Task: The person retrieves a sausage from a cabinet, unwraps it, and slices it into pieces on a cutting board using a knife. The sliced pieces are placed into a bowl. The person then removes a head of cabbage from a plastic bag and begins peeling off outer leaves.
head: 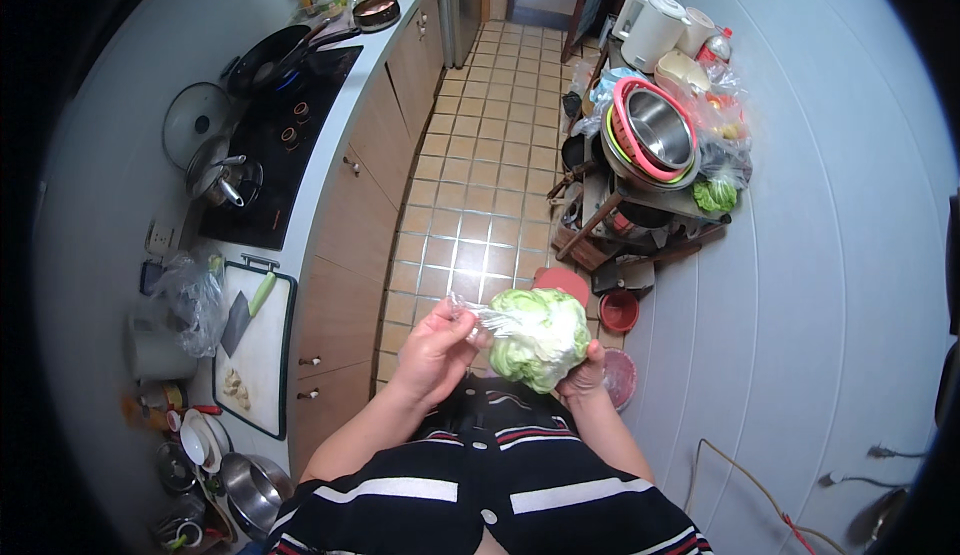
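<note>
A head of lettuce (541,337), pale green and wrapped in clear plastic film, is held in front of my body above the tiled floor. My left hand (439,346) pinches the gathered, twisted end of the film (480,318) between thumb and fingers, at the lettuce's left side. From below and the right, my right hand (585,375) supports the head; its thumb shows at the edge and most of its fingers are hidden behind the lettuce.
On the left counter lie a cutting board (266,360) with a cleaver (235,321), a green stalk and garlic-like pieces. A wok (270,60) sits on the cooktop (255,202). To the right, a rack carries stacked basins (626,105); a red bucket (619,312) stands on the floor.
</note>
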Available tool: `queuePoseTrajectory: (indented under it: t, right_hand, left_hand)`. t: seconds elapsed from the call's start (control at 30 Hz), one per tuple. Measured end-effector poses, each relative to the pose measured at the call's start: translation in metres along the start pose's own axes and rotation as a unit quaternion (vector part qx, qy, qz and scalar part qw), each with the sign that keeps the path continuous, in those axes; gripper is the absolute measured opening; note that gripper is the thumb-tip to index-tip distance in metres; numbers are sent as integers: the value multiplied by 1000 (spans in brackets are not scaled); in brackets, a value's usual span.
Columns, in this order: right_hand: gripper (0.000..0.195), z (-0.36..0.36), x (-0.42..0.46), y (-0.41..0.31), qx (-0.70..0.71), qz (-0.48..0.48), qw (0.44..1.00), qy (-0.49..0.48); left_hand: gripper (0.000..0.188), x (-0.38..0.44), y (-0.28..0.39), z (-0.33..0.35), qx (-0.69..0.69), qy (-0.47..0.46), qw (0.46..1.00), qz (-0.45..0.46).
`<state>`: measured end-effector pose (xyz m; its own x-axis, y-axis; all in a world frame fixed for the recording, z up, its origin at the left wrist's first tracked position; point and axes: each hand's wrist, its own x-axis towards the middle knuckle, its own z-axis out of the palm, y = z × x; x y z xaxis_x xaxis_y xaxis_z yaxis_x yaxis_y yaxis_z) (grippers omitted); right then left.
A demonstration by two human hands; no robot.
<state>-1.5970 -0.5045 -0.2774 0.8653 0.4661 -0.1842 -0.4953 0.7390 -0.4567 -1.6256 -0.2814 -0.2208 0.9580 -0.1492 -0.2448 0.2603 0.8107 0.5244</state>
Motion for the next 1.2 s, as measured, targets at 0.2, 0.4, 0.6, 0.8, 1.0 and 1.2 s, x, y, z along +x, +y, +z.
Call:
queuePoseTrajectory:
  t: [0.2, 0.4, 0.6, 0.8, 1.0, 1.2]
  right_hand:
    - [108, -1, 5, -7, -92, -4, 996, 15]
    - [110, 10, 10, -11, -136, 13, 991, -1]
    - [107, 14, 15, -18, -162, 41, 986, -12]
    - [97, 11, 18, -19, -132, 90, 987, -1]
    - [93, 16, 20, -16, -112, 146, 983, 7]
    - [92, 22, 22, -10, -93, 160, 983, -3]
  left_hand:
    - [44, -6, 48, 36, 708, 56, 601, 367]
    - [33, 13, 64, 41, 741, -152, 612, 233]
    - [24, 20, 72, 43, 732, -221, 622, 169]
    - [21, 26, 77, 33, 736, -298, 542, 276]
    - [20, 25, 83, 42, 811, -322, 394, 288]
    - [21, 35, 90, 40, 780, -331, 455, 276]
